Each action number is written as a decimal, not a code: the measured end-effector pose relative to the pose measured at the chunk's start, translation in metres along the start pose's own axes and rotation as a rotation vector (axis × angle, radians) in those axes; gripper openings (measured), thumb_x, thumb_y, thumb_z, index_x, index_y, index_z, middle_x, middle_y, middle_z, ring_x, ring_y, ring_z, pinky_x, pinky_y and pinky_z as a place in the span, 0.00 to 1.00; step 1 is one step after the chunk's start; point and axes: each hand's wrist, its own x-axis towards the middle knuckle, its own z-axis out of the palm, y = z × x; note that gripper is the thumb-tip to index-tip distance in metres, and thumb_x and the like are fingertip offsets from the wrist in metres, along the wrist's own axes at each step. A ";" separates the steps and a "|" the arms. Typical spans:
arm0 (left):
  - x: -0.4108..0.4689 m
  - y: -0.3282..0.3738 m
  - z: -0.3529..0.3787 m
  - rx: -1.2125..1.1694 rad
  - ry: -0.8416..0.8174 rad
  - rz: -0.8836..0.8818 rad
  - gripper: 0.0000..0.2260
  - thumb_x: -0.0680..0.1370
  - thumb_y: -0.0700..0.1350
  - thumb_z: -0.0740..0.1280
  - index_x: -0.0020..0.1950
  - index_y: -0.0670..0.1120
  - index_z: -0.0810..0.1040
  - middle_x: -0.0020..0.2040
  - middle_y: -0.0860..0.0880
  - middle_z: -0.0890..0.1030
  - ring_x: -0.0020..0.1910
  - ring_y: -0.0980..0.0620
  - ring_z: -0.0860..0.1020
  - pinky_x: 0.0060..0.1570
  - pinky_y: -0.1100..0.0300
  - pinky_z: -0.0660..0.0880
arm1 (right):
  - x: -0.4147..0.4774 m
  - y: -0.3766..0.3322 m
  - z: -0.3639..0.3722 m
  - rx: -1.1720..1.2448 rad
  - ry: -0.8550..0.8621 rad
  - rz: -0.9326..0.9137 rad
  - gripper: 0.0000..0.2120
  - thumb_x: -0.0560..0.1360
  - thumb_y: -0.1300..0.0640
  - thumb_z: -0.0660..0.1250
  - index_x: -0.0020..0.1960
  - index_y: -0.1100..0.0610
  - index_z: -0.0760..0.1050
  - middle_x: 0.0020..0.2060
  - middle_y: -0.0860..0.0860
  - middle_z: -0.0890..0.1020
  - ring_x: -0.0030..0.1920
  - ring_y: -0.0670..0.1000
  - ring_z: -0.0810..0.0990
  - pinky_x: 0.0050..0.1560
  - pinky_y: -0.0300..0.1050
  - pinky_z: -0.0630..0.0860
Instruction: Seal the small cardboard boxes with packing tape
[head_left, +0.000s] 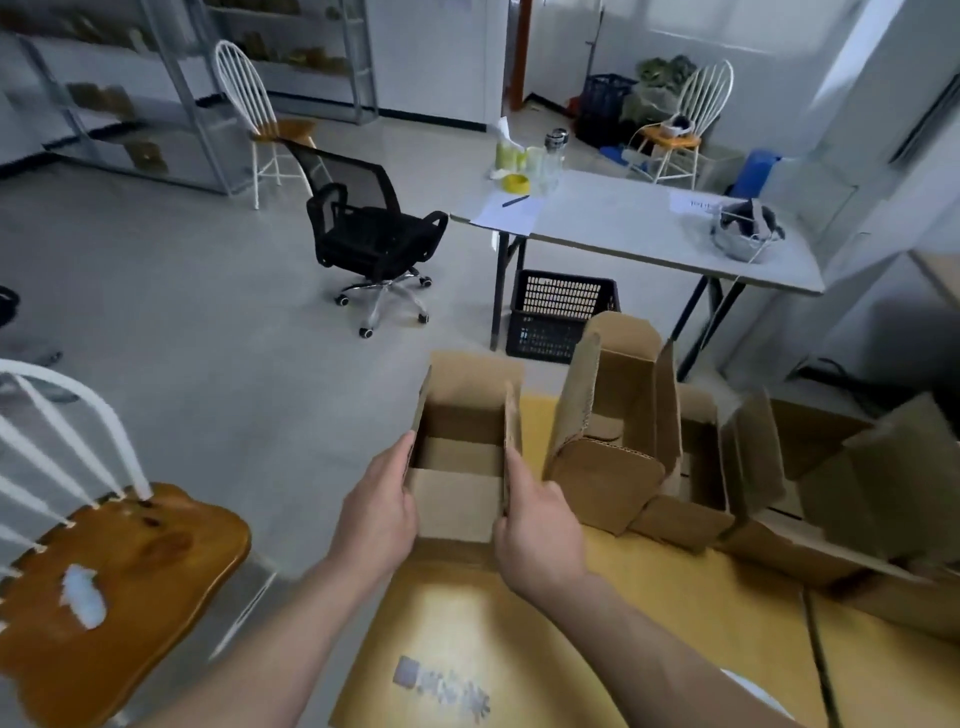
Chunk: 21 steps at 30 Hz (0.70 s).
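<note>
Bare forearms extended forward, left hand (376, 512), right hand (537, 525), both gripping one box (457, 486)

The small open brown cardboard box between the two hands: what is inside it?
Only bare cardboard surfaces show inside the small open brown cardboard box, held by the left hand and right hand. The near wall covers its lowest part.

Looks like a small packing room or back office. Bare grey floor (208, 312), metal shelving (171, 93) with goods along the wall, a black office chair (371, 228), a white folding table (623, 223), a plastic crate (563, 314) under it, and open cardboard boxes (618, 415) piled on a yellow tabletop (649, 597).
</note>
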 end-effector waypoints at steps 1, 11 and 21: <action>0.014 -0.004 0.002 -0.005 -0.027 0.017 0.28 0.80 0.34 0.58 0.80 0.48 0.61 0.76 0.48 0.67 0.72 0.49 0.69 0.68 0.61 0.64 | 0.010 -0.004 0.002 -0.015 0.007 0.038 0.37 0.77 0.61 0.58 0.81 0.47 0.47 0.62 0.54 0.77 0.57 0.58 0.73 0.54 0.49 0.74; 0.089 -0.006 0.039 -0.025 -0.266 0.054 0.31 0.81 0.35 0.57 0.82 0.52 0.52 0.79 0.50 0.60 0.73 0.49 0.67 0.69 0.58 0.66 | 0.067 -0.006 0.017 -0.183 -0.097 0.224 0.41 0.74 0.67 0.65 0.81 0.55 0.49 0.76 0.56 0.62 0.69 0.60 0.68 0.67 0.49 0.70; 0.121 0.010 0.053 0.042 -0.376 0.033 0.35 0.81 0.35 0.59 0.82 0.49 0.44 0.82 0.50 0.52 0.77 0.47 0.62 0.71 0.55 0.65 | 0.088 -0.007 0.015 -0.154 -0.086 0.283 0.36 0.78 0.67 0.60 0.80 0.61 0.46 0.80 0.62 0.45 0.79 0.59 0.53 0.76 0.46 0.59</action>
